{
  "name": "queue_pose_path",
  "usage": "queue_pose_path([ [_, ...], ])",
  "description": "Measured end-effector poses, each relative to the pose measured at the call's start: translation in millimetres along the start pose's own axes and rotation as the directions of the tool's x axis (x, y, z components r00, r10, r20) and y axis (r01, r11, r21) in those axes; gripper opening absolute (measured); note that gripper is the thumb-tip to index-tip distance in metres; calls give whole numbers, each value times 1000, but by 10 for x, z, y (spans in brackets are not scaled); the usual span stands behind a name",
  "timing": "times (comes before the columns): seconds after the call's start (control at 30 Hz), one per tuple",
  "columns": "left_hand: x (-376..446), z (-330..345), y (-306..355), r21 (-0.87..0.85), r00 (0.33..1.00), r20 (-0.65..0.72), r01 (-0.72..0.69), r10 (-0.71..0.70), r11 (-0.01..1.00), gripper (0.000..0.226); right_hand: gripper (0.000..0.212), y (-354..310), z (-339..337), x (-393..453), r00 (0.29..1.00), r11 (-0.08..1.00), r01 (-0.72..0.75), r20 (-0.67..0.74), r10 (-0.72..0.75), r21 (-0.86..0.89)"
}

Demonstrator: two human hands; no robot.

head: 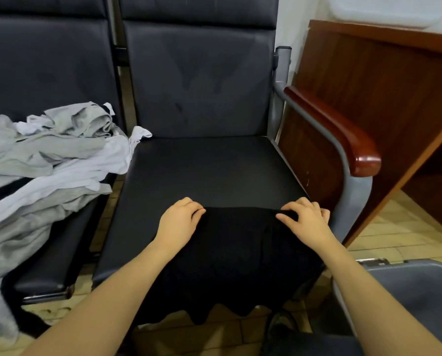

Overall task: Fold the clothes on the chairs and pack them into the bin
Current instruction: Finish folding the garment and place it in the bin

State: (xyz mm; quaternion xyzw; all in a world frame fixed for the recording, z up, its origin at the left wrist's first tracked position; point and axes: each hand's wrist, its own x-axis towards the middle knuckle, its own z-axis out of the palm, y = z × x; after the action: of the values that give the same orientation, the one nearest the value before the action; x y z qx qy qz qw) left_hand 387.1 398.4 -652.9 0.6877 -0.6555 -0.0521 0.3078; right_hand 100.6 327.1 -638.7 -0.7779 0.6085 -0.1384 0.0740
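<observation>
**Black garment laid on chair seat, top edge held at both corners**

Right-hand chair [202, 170]: seat carries the black garment [230, 255], spread over the front edge, hem hanging off. Left chair seat: unfolded heap of grey and white clothes [47, 160]. Grey bin [415, 291] near the chair's front right corner, probably handy for packing. Left hand [180, 219] and right hand [304, 220], fingers curled and pinching the garment's far edge, apparently to square it for a fold.
</observation>
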Motion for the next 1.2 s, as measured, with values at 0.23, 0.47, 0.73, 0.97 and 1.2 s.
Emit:
queue_pose_path([
  [0.23, -10, -1, -9, 11, 1000, -24, 13, -13, 1000, 23, 15, 11, -40, -73, 965, 962, 229, -166, -203, 151],
  [0.47, -19, 12, -37, 22, 999, -36, 24, -24, 999, 22, 23, 9, -351, -151, 977, 883, 143, 80, -199, 447],
  [0.73, -13, 39, -57, 41, 997, -80, 3, 0, 999, 21, 30, 61, -447, -266, 978, 918, 156, 74, -196, 364],
  [0.97, -44, -246, -13, 96, 985, -142, -88, 101, 991, 11, 35, -53, -620, -335, 968, 959, 235, 50, -246, 159],
  [1.2, -65, -1119, -17, -256, 948, -241, 146, -210, 955, 14, 24, -338, -857, -405, 941, 950, 311, -147, -304, 23],
])
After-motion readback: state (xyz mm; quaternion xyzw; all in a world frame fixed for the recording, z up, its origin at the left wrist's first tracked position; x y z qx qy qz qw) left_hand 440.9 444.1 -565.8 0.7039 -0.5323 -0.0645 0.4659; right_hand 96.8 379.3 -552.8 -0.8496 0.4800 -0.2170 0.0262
